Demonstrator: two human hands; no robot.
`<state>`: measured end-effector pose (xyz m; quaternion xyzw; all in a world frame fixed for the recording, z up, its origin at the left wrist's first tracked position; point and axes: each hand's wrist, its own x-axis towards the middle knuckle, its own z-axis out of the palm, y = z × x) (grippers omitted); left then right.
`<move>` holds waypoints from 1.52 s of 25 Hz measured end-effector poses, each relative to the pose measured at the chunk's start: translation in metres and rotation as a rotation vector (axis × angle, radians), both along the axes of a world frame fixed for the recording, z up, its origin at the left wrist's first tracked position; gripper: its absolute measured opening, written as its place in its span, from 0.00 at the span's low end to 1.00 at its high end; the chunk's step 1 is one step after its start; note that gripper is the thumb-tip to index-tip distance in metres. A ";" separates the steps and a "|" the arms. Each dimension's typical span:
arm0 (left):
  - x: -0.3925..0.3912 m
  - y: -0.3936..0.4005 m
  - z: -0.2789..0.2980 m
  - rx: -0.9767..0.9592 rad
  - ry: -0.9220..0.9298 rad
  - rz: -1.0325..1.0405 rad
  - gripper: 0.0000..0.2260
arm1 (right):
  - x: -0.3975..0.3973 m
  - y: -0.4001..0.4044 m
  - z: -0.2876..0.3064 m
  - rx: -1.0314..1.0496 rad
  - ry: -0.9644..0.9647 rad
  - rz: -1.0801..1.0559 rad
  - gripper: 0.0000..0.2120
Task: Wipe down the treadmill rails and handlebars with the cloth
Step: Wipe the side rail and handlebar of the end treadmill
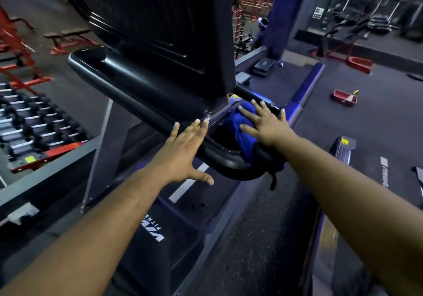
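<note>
The treadmill's black console fills the upper middle of the head view, with a curved black handlebar looping out below it. A blue cloth lies bunched over the handlebar's right part and the console's lower edge. My right hand presses flat on the cloth with fingers spread and straight. My left hand is held out flat with straight fingers, its fingertips at the console's lower rim, holding nothing. The treadmill belt with white markings runs below my arms.
A rack of dumbbells stands at the left with red benches behind it. A red tray lies on the dark floor at the right. Another treadmill's rail shows at the right edge. More gym machines stand at the back right.
</note>
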<state>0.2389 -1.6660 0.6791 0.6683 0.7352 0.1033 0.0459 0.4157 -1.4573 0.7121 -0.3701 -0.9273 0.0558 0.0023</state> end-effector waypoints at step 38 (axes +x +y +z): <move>-0.005 0.000 -0.007 0.023 -0.136 -0.047 0.63 | 0.039 -0.069 -0.018 0.128 0.333 0.329 0.26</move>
